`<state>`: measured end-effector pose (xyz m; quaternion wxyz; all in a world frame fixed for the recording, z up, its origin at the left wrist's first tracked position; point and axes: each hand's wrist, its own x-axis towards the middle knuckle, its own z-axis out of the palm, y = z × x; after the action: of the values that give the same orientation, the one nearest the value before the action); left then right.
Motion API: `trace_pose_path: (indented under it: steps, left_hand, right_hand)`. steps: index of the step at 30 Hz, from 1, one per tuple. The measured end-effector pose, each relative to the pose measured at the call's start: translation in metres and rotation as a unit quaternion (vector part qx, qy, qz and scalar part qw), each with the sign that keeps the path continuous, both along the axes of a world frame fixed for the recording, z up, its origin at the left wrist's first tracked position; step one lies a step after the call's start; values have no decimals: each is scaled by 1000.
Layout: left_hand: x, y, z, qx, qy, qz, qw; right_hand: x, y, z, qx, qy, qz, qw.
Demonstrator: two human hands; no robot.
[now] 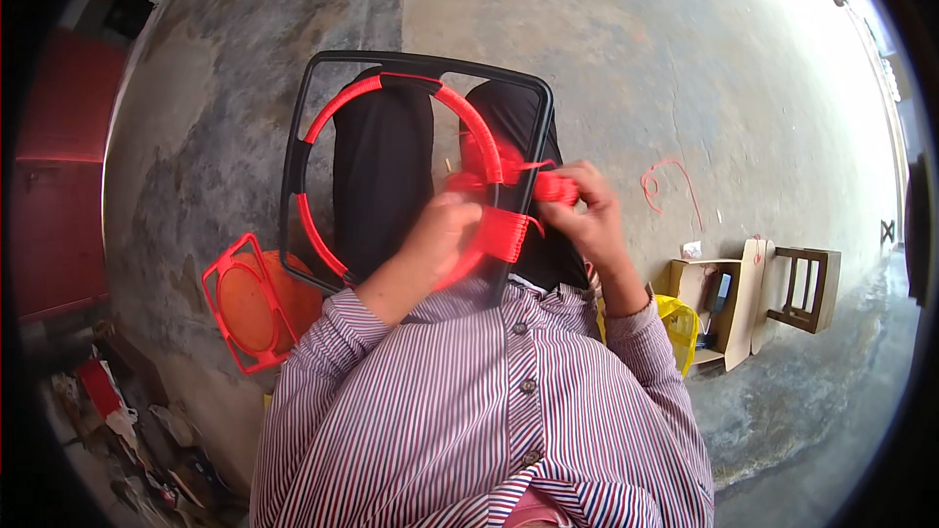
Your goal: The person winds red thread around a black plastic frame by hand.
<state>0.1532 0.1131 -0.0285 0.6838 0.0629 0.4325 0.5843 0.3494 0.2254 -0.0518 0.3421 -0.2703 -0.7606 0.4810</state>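
A black square frame with an inner ring rests across my lap. Red cord is wound round much of the ring, with black stretches showing between. My left hand is inside the ring, its fingers closed at blurred red cord by the ring's right side. Outside the frame's right bar, my right hand grips a coiled bundle of red cord. Just below, a wide band of red cord wraps ring and bar together. More red cord behind the ring is smeared by motion.
To my left, a red frame leans by an orange round seat. At right are a yellow bag, an open cardboard box and a small wooden stool. A loose red cord lies on the concrete floor.
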Motion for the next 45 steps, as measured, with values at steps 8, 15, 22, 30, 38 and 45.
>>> trace_pose_path:
  steps: [8,15,22,30,38,45]
  left_hand:
    - [3,2,1,40,-58,-2,998]
    - [2,0,10,58,-35,10,998]
    - [8,-1,13,82,77,-33,993]
    - [5,-1,14,89,30,-12,995]
    - [5,-4,15,75,68,-6,995]
    - [6,-7,10,48,81,-5,996]
  right_hand:
    - [57,5,19,-441,506,148,727]
    - [71,19,62,-487,431,33,759]
    - [18,-24,27,-308,68,10,949]
    - [177,79,-2,-40,-93,-424,900]
    - [45,0,36,-300,51,-36,952]
    - [15,-11,49,-358,58,-28,931]
